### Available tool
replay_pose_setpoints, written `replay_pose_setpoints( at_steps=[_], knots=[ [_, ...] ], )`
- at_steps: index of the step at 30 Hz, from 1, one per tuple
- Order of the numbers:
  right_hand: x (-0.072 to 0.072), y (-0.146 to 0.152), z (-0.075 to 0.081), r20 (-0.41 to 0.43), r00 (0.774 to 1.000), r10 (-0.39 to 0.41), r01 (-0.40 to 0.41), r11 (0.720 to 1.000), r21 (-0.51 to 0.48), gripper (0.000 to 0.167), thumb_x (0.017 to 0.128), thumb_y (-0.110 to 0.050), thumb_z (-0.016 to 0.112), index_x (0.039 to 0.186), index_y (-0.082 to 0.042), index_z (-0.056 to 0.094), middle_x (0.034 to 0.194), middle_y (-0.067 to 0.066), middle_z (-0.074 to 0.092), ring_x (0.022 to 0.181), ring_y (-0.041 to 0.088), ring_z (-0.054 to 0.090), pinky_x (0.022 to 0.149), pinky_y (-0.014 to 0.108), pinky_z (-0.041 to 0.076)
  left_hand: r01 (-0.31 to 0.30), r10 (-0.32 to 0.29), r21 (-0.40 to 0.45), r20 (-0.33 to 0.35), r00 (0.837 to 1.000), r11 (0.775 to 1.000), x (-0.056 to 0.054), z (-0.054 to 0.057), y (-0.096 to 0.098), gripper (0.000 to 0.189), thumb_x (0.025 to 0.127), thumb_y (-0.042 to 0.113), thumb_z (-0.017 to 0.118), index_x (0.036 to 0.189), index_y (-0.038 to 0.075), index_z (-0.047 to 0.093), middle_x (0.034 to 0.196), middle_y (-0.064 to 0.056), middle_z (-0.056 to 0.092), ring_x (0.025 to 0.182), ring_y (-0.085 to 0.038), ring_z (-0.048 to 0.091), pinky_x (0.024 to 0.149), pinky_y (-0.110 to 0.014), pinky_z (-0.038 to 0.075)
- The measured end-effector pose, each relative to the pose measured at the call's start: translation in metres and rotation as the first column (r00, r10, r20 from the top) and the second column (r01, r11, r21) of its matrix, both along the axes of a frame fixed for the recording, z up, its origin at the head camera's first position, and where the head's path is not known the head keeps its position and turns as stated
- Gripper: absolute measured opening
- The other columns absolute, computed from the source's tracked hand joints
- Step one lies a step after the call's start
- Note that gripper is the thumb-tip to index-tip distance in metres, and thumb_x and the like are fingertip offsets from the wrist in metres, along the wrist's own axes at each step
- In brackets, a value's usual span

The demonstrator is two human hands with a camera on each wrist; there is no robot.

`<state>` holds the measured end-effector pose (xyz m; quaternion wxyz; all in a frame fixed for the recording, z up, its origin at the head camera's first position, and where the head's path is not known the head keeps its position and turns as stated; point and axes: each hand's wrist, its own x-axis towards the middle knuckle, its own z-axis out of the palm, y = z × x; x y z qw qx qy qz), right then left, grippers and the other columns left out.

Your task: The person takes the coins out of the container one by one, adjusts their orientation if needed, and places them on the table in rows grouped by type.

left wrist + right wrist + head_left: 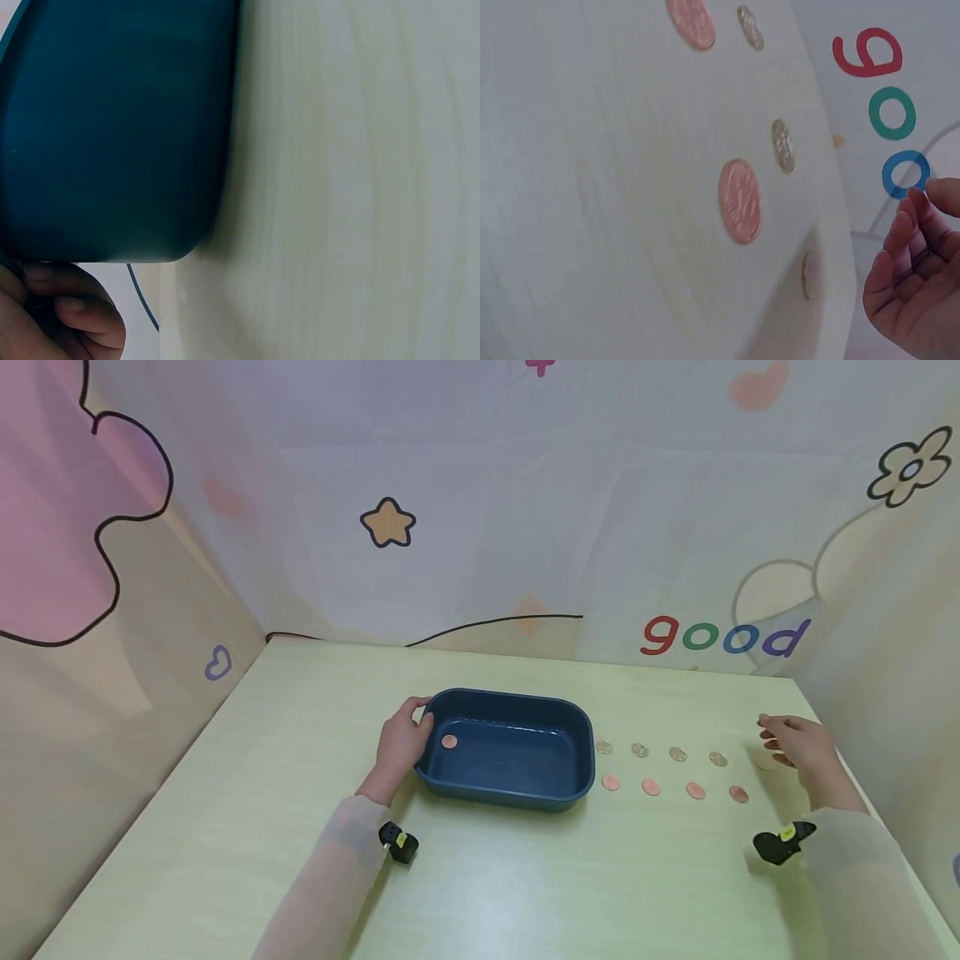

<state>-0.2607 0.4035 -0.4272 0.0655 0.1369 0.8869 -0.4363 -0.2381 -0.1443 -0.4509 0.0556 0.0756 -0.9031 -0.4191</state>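
Observation:
A dark blue rectangular tub (517,747) stands on the table, with one pink coin-like disc (449,742) inside near its left end. My left hand (401,743) grips the tub's left end, thumb at the rim; some of its fingers (90,311) show curled in the left wrist view. At the far right, my right hand (806,747) hovers over the table, fingers loosely bent and nothing visible in them. Below it lies a pale disc (811,275). Several silvery discs (678,754) form a back row right of the tub, several pink discs (741,201) a front row.
The pale wooden table (525,885) meets a printed cloth backdrop (487,552) behind and at both sides. Its right edge runs close by my right forearm. Black wrist cameras sit on both sleeves.

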Motion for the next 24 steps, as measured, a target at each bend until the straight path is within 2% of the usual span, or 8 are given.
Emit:
replay_pose_setpoints(
  at_steps=[7,12,18,24],
  knots=[
    [-0.004,-0.032,0.028,-0.127,0.99,0.068,-0.068,0.998,0.0,0.06,0.108,-0.04,0.04,0.136,0.013,0.048,0.08,-0.027,0.053,0.074,-0.007,0.053,0.067,0.011,0.05,-0.004,0.004,-0.008,0.008,1.0,1.0,0.0,0.0,0.001,0.039,0.104,0.02,0.053,0.141,0.008,0.059,0.057,0.004,0.036,0.054,-0.012,0.038,0.054,-0.024,0.029],
    [-0.009,-0.057,0.049,-0.149,0.975,0.166,-0.166,0.986,0.013,0.054,0.108,-0.04,0.042,0.131,0.008,0.051,0.081,-0.028,0.053,0.078,-0.005,0.054,0.07,0.013,0.05,-0.008,0.008,-0.006,0.007,1.0,1.0,0.0,0.0,0.0,0.039,0.103,0.019,0.054,0.141,0.009,0.06,0.057,0.004,0.036,0.054,-0.012,0.038,0.054,-0.024,0.029],
    [-0.015,-0.092,0.072,-0.129,0.93,0.344,-0.336,0.939,0.079,0.051,0.109,-0.037,0.044,0.131,0.008,0.052,0.088,-0.023,0.056,0.082,-0.003,0.055,0.076,0.015,0.05,-0.001,0.001,-0.01,0.004,1.0,1.0,-0.001,-0.001,-0.001,0.039,0.104,0.019,0.053,0.141,0.007,0.059,0.058,0.004,0.036,0.055,-0.012,0.038,0.054,-0.024,0.029],
    [-0.02,-0.134,0.086,-0.096,0.884,0.459,-0.445,0.885,0.137,0.045,0.109,-0.034,0.047,0.13,0.004,0.057,0.103,-0.003,0.065,0.089,0.005,0.058,0.081,0.02,0.051,0.005,-0.005,-0.012,-0.003,1.0,1.0,-0.001,-0.002,-0.001,0.039,0.104,0.019,0.052,0.141,0.007,0.059,0.057,0.004,0.037,0.054,-0.012,0.038,0.054,-0.024,0.029]
  ],
)
